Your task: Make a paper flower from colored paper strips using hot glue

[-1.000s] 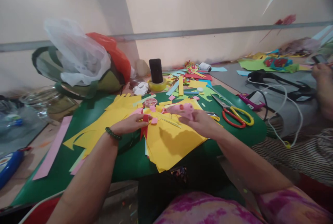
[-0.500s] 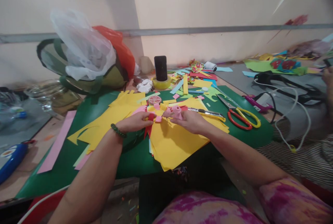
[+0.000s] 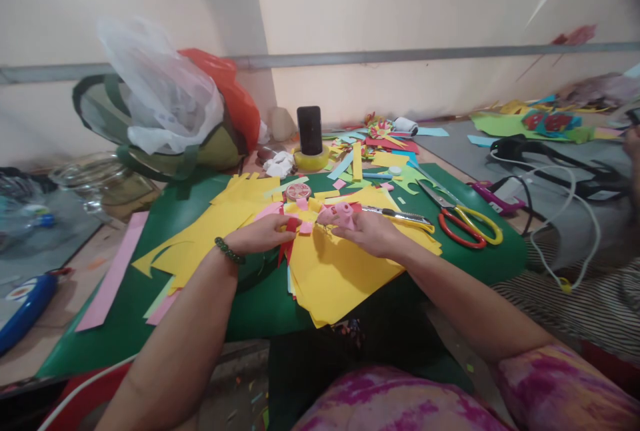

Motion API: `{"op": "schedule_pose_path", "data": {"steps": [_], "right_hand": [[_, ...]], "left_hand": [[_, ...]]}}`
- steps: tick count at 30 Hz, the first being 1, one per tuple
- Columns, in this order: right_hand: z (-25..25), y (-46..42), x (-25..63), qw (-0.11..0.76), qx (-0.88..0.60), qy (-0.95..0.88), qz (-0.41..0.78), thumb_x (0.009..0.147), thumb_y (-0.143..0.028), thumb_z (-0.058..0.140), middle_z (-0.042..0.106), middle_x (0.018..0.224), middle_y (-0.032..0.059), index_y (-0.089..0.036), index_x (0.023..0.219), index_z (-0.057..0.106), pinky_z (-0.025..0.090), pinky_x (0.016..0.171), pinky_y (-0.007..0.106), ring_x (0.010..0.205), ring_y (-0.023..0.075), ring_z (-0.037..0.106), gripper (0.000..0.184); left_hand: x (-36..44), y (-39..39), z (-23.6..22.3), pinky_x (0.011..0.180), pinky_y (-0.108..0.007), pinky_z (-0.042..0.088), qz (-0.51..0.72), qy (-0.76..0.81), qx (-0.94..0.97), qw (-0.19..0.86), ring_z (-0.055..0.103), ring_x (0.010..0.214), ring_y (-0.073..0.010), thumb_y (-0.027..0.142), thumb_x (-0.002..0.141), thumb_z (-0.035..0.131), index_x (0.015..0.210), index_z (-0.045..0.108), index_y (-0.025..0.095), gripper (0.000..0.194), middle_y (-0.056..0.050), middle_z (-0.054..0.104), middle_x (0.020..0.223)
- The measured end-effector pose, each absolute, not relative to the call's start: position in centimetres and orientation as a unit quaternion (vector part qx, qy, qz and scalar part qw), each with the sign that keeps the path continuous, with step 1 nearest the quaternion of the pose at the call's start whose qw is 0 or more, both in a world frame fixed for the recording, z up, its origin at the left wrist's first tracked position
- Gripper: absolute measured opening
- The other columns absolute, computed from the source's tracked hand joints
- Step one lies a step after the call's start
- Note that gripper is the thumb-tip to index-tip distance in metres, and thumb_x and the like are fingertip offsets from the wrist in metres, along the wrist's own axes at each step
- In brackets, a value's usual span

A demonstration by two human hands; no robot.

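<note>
My left hand (image 3: 271, 231), with a green bead bracelet, pinches a red paper strip (image 3: 291, 224) over the middle of the table. In my right hand (image 3: 375, 232) is a small pink object (image 3: 341, 215) with a rounded end; its kind is not clear, and my fingers hide part of it. Between the hands lies a piece of yellow and pink paper (image 3: 306, 226). Stacked yellow paper sheets (image 3: 345, 274) lie beneath my hands. A round pink tin (image 3: 298, 191) sits just beyond them.
Right of my hands lie a yellow box cutter (image 3: 400, 216) and red-and-yellow scissors (image 3: 457, 217) on the green mat (image 3: 255, 311). A phone (image 3: 309, 129) stands upright in a tape roll (image 3: 311, 161). A bag (image 3: 210, 147) stands back left. Another person's arm (image 3: 631, 157) shows far right.
My right hand and the pink object have shifted very slightly to the right. The view has moved a little; my left hand keeps its place at the red strip.
</note>
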State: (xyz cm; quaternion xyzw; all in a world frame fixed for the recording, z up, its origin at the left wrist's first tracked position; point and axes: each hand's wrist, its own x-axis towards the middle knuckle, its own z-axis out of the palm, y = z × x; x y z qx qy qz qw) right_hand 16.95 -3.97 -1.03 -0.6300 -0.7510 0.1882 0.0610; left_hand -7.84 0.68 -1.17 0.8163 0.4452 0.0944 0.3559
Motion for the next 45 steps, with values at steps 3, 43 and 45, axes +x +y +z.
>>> {"op": "schedule_pose_path", "data": {"steps": [3, 43, 45], "right_hand": [[-1.0, -4.1, 16.9, 0.069, -0.621, -0.757, 0.189, 0.091, -0.062, 0.047, 0.056, 0.061, 0.0036, -0.02, 0.059, 0.054, 0.026, 0.054, 0.027, 0.057, 0.0152, 0.049, 0.053], [-0.4, -4.1, 17.1, 0.072, -0.615, -0.757, 0.211, 0.089, -0.061, 0.048, 0.046, 0.055, 0.0002, -0.02, 0.054, 0.042, 0.023, 0.054, 0.027, 0.054, 0.0126, 0.042, 0.055], [-0.2, -4.5, 17.7, 0.104, -0.606, -0.756, 0.224, 0.087, -0.062, 0.049, 0.043, 0.055, -0.0009, -0.02, 0.054, 0.04, 0.022, 0.053, 0.027, 0.053, 0.0118, 0.04, 0.054]], "left_hand": [[-7.8, 0.6, -1.1, 0.068, -0.028, 0.045, 0.099, 0.449, 0.811, 0.362, 0.063, 0.081, -0.0233, 0.048, 0.071, 0.058, 0.076, 0.068, 0.023, 0.027, -0.002, 0.069, 0.076], [-7.9, 0.8, -1.0, 0.082, -0.031, 0.047, 0.014, 0.448, 0.836, 0.317, 0.062, 0.1, -0.026, 0.046, 0.079, 0.047, 0.098, 0.068, 0.018, 0.04, -0.007, 0.072, 0.103], [-8.0, 0.8, -1.1, 0.08, -0.03, 0.047, 0.021, 0.448, 0.837, 0.313, 0.062, 0.098, -0.0258, 0.046, 0.078, 0.049, 0.095, 0.069, 0.018, 0.038, -0.007, 0.072, 0.099]]}}
